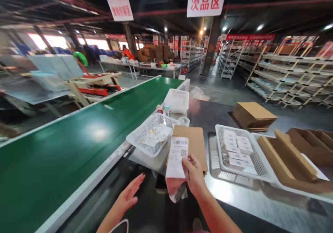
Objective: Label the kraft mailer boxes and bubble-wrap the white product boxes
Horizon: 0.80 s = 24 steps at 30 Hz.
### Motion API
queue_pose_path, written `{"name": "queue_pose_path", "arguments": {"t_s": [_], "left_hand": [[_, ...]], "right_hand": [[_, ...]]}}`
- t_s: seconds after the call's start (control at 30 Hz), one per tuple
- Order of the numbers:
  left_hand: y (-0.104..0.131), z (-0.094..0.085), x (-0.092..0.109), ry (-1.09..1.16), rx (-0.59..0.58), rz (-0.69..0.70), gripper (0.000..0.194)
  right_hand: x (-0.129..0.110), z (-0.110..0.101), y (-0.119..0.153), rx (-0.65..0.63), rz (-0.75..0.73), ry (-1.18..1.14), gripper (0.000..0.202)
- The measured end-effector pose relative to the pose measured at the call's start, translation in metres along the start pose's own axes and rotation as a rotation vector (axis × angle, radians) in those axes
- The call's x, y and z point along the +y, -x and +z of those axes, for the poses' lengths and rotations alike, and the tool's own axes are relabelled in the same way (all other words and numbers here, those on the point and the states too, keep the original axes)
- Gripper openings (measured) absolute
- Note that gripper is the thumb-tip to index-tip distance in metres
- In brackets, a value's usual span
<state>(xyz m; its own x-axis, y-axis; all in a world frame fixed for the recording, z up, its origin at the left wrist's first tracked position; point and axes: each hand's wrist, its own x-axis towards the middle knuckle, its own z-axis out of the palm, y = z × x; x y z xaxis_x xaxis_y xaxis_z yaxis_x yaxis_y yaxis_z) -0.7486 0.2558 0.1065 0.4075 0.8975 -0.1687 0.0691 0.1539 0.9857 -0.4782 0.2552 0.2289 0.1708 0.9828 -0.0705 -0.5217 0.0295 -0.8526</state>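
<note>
My right hand (pixel 194 175) grips a small white parcel (pixel 176 167) with a barcode label on its face, held upright above the metal table edge. My left hand (pixel 129 194) hovers open and flat to the left of it, palm toward the parcel, touching nothing. Just behind the parcel lies a flat brown cardboard piece (pixel 194 141). A white mesh basket (pixel 152 134) with crumpled paper slips sits behind and left of it.
A green conveyor belt (pixel 78 146) runs along the left. On the metal table (pixel 234 191) stand a white basket of small boxes (pixel 238 149), folded cartons (pixel 291 160), a cardboard stack (pixel 253 115) and another white tray (pixel 178 99). Shelving racks fill the right background.
</note>
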Motion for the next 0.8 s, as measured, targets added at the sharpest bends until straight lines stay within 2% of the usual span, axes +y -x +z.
{"name": "queue_pose_path", "arguments": {"t_s": [0.03,0.13,0.17,0.23,0.33,0.4,0.53,0.67,0.73,0.8], "left_hand": [[-0.010,0.015,0.008,0.069,-0.071,0.063,0.103],[-0.032,0.062,0.038,0.205,-0.436,0.043,0.099],[-0.034,0.077,0.045,0.213,-0.482,0.031,0.095],[-0.031,0.103,0.055,0.158,-0.464,0.010,0.080],[-0.019,0.122,0.058,0.032,-0.260,0.028,0.061],[-0.015,0.125,0.058,0.043,-0.211,0.010,0.059],[-0.018,0.127,0.057,0.137,-0.294,-0.101,0.061],[-0.025,0.127,0.038,0.105,-0.163,-0.127,0.060],[-0.031,0.112,0.024,0.077,-0.101,-0.174,0.061],[-0.039,0.083,0.013,0.009,-0.069,-0.227,0.059]], "right_hand": [[0.005,-0.001,0.005,0.006,0.025,-0.027,0.044],[0.015,-0.006,0.020,0.051,0.040,-0.048,0.043],[0.018,-0.008,0.025,0.082,0.028,-0.044,0.042],[0.024,-0.013,0.034,0.157,-0.003,-0.049,0.040],[0.033,-0.021,0.044,0.247,-0.015,-0.105,0.040],[0.036,-0.025,0.047,0.262,0.016,-0.129,0.038],[0.034,-0.035,0.043,0.251,0.054,-0.091,0.033],[0.030,-0.048,0.032,0.153,0.080,0.036,0.028],[0.028,-0.060,0.025,0.076,0.070,0.143,0.026],[0.024,-0.075,0.017,0.069,0.022,0.277,0.030]]}}
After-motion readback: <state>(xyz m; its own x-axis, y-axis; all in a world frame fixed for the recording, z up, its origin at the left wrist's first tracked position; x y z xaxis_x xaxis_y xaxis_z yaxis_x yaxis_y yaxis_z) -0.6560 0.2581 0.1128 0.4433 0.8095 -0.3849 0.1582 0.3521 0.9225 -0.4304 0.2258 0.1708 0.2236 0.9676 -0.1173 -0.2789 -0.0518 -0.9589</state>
